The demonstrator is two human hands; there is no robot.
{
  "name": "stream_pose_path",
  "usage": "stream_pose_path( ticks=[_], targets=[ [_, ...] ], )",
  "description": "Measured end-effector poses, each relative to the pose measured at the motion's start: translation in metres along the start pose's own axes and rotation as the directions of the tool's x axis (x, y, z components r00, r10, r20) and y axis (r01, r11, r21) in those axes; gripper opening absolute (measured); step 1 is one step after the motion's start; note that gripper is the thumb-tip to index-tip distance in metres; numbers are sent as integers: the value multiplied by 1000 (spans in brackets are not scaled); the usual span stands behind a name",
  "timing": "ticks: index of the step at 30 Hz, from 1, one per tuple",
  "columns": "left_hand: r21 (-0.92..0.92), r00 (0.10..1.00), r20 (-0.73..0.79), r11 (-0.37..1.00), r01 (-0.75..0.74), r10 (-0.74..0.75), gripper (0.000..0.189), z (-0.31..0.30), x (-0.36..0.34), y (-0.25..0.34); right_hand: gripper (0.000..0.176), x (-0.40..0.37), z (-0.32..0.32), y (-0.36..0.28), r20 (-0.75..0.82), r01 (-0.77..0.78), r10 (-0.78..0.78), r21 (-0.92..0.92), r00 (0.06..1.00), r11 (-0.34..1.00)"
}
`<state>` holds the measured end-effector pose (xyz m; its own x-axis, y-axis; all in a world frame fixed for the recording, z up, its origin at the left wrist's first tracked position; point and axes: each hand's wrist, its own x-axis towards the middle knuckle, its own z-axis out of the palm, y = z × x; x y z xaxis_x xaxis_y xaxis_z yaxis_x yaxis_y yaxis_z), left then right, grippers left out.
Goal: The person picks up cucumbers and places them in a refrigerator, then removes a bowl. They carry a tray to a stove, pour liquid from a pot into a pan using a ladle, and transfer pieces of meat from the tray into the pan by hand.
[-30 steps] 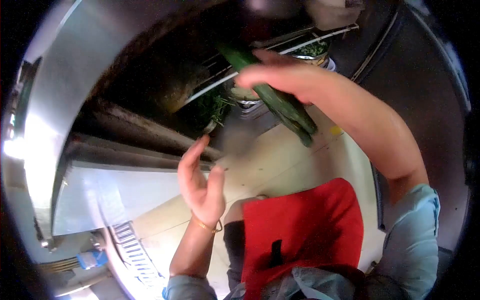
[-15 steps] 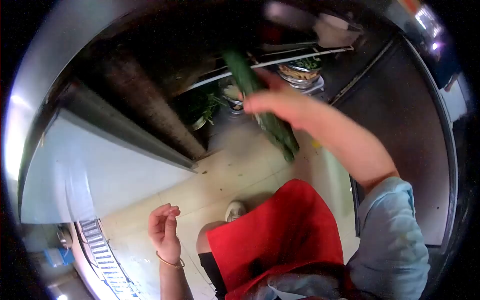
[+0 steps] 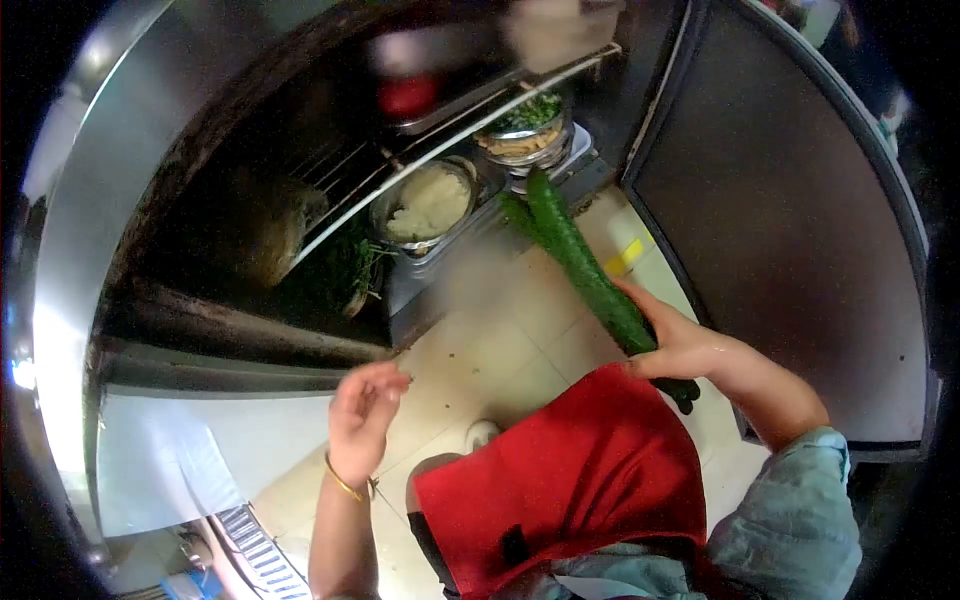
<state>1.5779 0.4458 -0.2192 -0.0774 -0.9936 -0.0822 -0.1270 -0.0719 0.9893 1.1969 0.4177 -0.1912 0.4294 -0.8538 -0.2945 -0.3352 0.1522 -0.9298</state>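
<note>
My right hand (image 3: 680,338) is wrapped round the lower part of two long dark green cucumbers (image 3: 585,265). They lie side by side and slant up to the left, their far tips near the fridge opening. Left of my red apron, my left hand (image 3: 362,420) is raised with its fingers loosely curled, and nothing shows in it. Inside the fridge, a metal bowl (image 3: 388,222) holds something pale. Beside it stand stacked dishes (image 3: 545,150) with chopped greens on top. Leafy greens (image 3: 362,272) lie in the dark at the left.
The dark fridge door (image 3: 790,220) stands open at the right. A wire shelf edge (image 3: 455,150) crosses above the bowls, with a pale container (image 3: 565,35) and a red item (image 3: 408,97) on it. A white panel (image 3: 160,455) is at the left. Tiled floor (image 3: 480,370) lies below.
My right hand has drawn the cucumbers down and to the right, away from the shelf. My left hand has risen slightly to the right. The view has turned, showing more of the bowls and door.
</note>
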Motion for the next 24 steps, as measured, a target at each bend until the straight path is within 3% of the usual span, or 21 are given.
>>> stream_pose_path(
  ticks=[4, 5, 6, 7, 8, 9, 10, 11, 12, 14, 18, 21, 24],
  targets=[
    [-27, 995, 88, 998, -55, 57, 26, 29, 67, 48, 99, -31, -21, 29, -130, -13, 11, -14, 991, 1000],
    [-103, 997, 74, 995, -5, 12, 27, 39, 73, 63, 99, -41, -23, 35, -175, 8, -14, -38, 984, 999],
    [-430, 991, 115, 896, 108, -64, 32, 53, 74, 75, 99, -48, -26, 46, -215, 25, -38, -59, 976, 998],
    [-707, 937, 341, 676, 206, 72, 38, 69, 68, 90, 98, -57, -28, 53, -251, 4, -44, -157, 967, 988],
    [-732, 858, 496, 596, 330, 133, 50, 86, 55, 102, 97, -66, -27, 56, -285, -42, 21, -67, 958, 997],
    [-790, 824, 542, 433, 434, 164, 61, 107, 32, 105, 96, -73, -25, 56, -306, -89, 91, 18, 948, 996],
    [-657, 736, 655, 611, 442, 172, 78, 121, 15, 113, 96, -78, -22, 53, -317, -162, 190, 113, 929, 980],
    [-624, 641, 733, 598, 502, 227, 82, 132, 3, 116, 96, -82, -19, 49, -325, -228, 288, 209, 901, 951],
    [-616, 520, 786, 493, 615, 334, 85, 148, -8, 116, 96, -85, -18, 55, -323, -229, 297, 233, 899, 945],
    [-580, 394, 778, 319, 750, 489, 95, 163, -16, 114, 98, -90, -19, 69, -332, -212, 301, 279, 894, 937],
    [-587, 349, 710, 240, 773, 612, 110, 172, -22, 101, 98, -84, -18, 70, -306, -240, 301, 223, 903, 945],
    [-744, 486, 582, 184, 642, 652, 110, 175, -34, 93, 96, -72, -14, 64, -263, -220, 277, 228, 924, 948],
    [-766, 563, 607, 222, 603, 561, 109, 156, -36, 111, 95, -60, -9, 63, -236, -206, 251, 200, 939, 958]
  ],
)
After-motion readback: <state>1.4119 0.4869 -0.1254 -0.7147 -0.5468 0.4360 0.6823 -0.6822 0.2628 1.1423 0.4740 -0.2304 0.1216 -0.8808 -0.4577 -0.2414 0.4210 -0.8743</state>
